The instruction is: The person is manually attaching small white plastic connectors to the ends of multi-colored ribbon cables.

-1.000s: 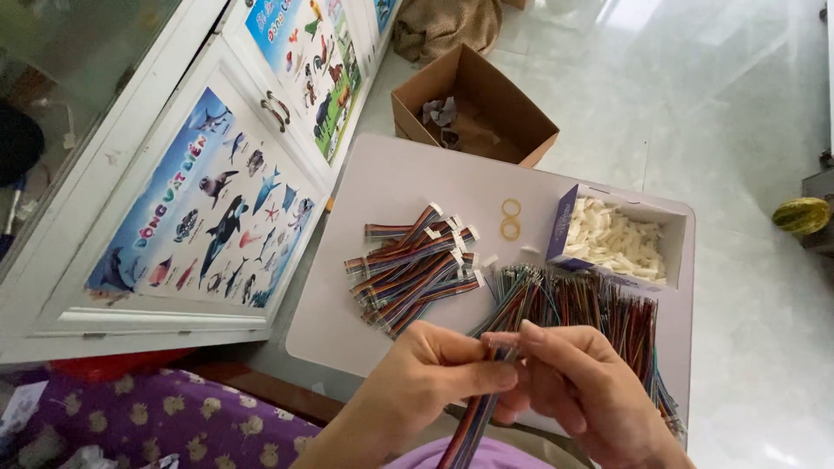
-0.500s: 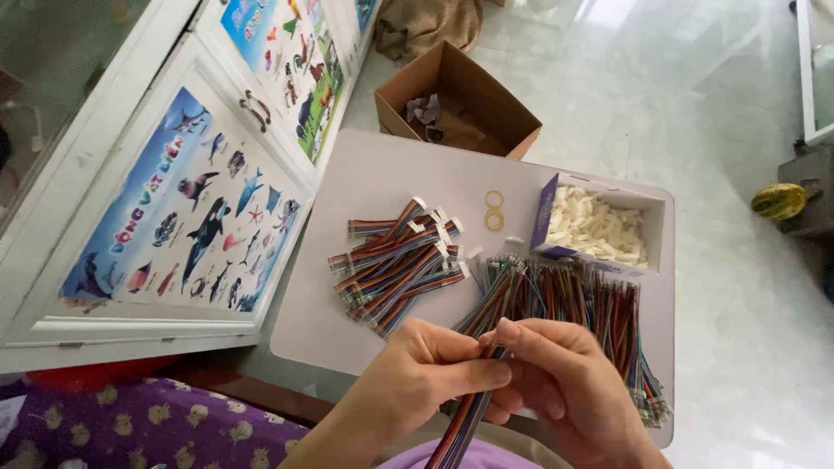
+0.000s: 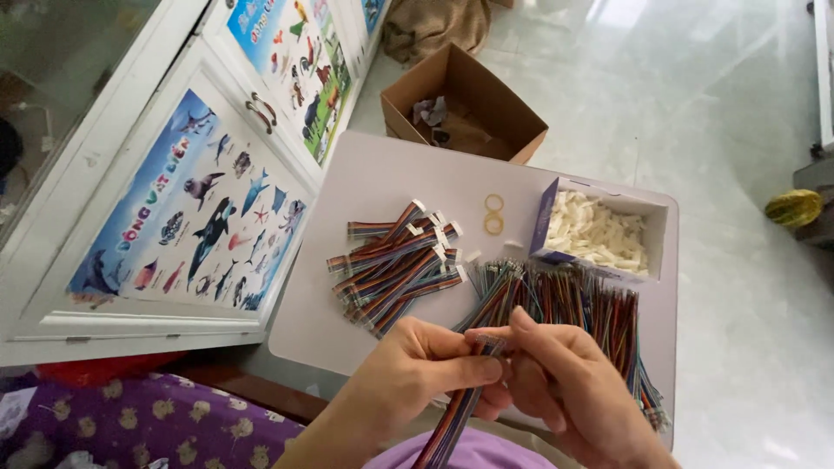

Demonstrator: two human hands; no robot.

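My left hand [image 3: 415, 373] and my right hand [image 3: 565, 386] meet over the near edge of a small white table [image 3: 365, 187]. Together they pinch one multicoloured ribbon cable [image 3: 452, 426], which hangs down toward my lap. Just beyond my fingers lies a wide bunch of loose coloured cables [image 3: 573, 304]. To its left sits a pile of coloured cables with white connectors [image 3: 395, 265] on their ends. A small open box of white plastic connectors [image 3: 599, 230] stands at the table's far right.
Two yellow rubber bands [image 3: 493, 214] lie near the table's middle. An open cardboard box [image 3: 465, 104] sits on the tiled floor behind the table. A white cabinet with animal posters [image 3: 204, 217] stands at the left. Purple patterned fabric [image 3: 148, 421] is at the bottom left.
The view has shifted slightly. My hands stay together on the ribbon cable, with my fingers working at its upper end.
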